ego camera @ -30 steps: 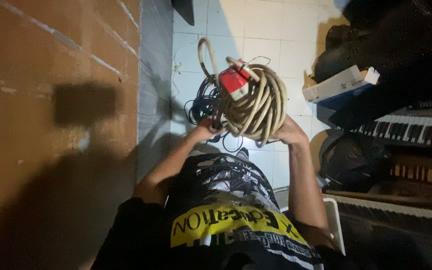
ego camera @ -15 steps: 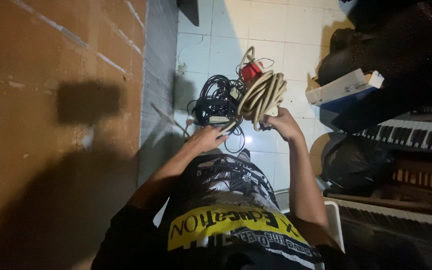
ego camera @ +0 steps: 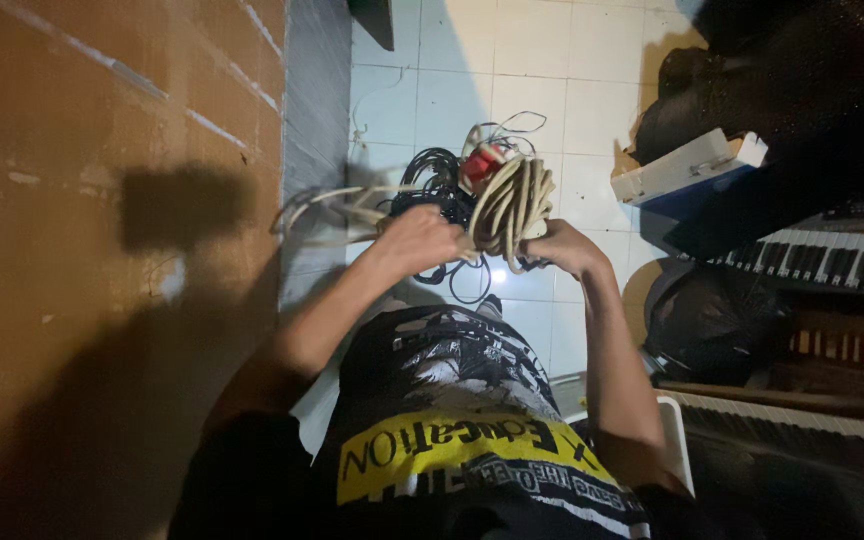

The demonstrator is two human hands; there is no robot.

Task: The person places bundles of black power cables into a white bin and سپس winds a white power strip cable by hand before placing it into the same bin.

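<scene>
I hold a coil of thick beige cable (ego camera: 518, 205) in front of my chest. My right hand (ego camera: 560, 247) grips the coil's lower right side. My left hand (ego camera: 417, 240) is closed on loose strands of the same cable, which stretch out to the left toward the wall. A red and white plug block (ego camera: 482, 162) sits at the top of the coil. Beneath my hands a tangle of black cables (ego camera: 439, 187) lies on the white tiled floor (ego camera: 542, 90).
An orange brick wall (ego camera: 102, 200) runs close along my left. On the right stand a keyboard (ego camera: 832, 255), a white and blue box (ego camera: 692, 170), dark bags (ego camera: 712, 320) and a second keyboard (ego camera: 802, 420) lower down.
The coil has come down from its raised position and shifted toward my right hand. My left hand has pulled loose strands out to the left.
</scene>
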